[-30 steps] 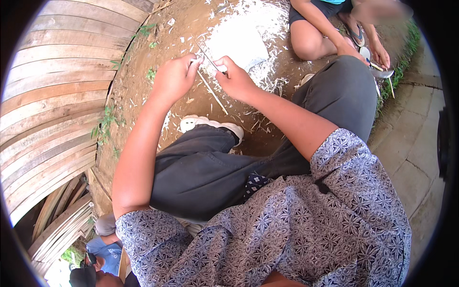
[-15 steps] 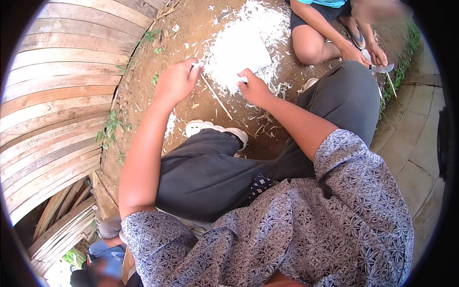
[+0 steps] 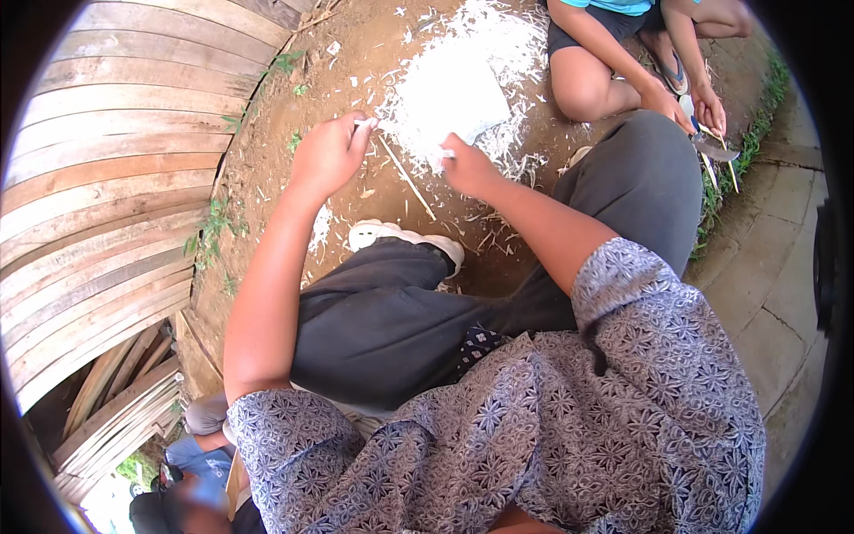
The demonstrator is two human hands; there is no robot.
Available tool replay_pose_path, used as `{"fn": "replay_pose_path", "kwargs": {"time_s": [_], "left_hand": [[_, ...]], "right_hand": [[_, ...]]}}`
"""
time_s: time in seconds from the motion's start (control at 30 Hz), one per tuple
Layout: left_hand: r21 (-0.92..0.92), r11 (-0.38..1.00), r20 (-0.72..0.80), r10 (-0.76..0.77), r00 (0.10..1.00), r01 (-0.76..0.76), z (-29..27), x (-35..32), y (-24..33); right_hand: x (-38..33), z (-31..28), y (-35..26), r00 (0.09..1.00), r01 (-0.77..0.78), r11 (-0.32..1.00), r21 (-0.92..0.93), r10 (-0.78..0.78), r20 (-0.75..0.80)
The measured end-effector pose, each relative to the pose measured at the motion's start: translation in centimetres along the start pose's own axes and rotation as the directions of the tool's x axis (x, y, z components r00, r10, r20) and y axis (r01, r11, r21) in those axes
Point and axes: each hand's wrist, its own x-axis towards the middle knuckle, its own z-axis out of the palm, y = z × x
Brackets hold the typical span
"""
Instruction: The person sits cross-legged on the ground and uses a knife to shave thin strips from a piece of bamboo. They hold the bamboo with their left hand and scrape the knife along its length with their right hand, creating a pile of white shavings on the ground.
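My left hand (image 3: 327,158) is raised and closed in a fist, with a small white end of something showing at the thumb and forefinger. To its right, my right hand (image 3: 470,169) is also closed, and a pale bit shows by its thumb. What each hand holds is washed out by glare. Beyond them lies a heap of white shavings (image 3: 516,133) on the ground, with an overexposed white patch (image 3: 454,102) in its middle. A thin pale stick (image 3: 406,178) rests on the soil just below the hands.
My bent legs in dark trousers (image 3: 382,320) and a white shoe (image 3: 405,237) are below. At the upper right a seated person's hands (image 3: 707,111) hold a curved knife (image 3: 717,151) and pale sticks. Wooden boards (image 3: 116,169) stand left; paving (image 3: 765,267) runs right. Another person (image 3: 200,458) is lower left.
My right hand has turned slightly, while my left hand stays nearly where it was. The other person's hands and knife have shifted, and more of their sticks show.
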Motion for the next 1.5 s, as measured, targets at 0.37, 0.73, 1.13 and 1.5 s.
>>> {"fn": "replay_pose_path", "kwargs": {"time_s": [0.37,0.73,1.13,1.5], "left_hand": [[-0.447,0.874,0.203,-0.109,0.973,0.191,-0.6,0.6,-3.2],[-0.656,0.699,0.112,-0.281,0.953,0.284,-2.9,0.6,-4.0],[-0.544,0.796,0.069,-0.270,0.960,0.264,-2.9,0.9,-4.4],[-0.091,0.977,-0.084,-0.201,0.976,0.193,0.8,2.0,-1.0]], "right_hand": [[0.9,-2.8,-3.6,0.985,-0.151,0.965,0.216,0.165,-0.047],[-0.5,-2.1,-4.4,0.938,-0.160,0.945,0.284,0.056,0.341],[-0.1,-1.9,-3.1,0.998,-0.050,0.999,0.015,0.049,0.033],[0.6,-3.0,-2.2,0.975,-0.193,0.961,0.200,0.211,-0.073]]}}
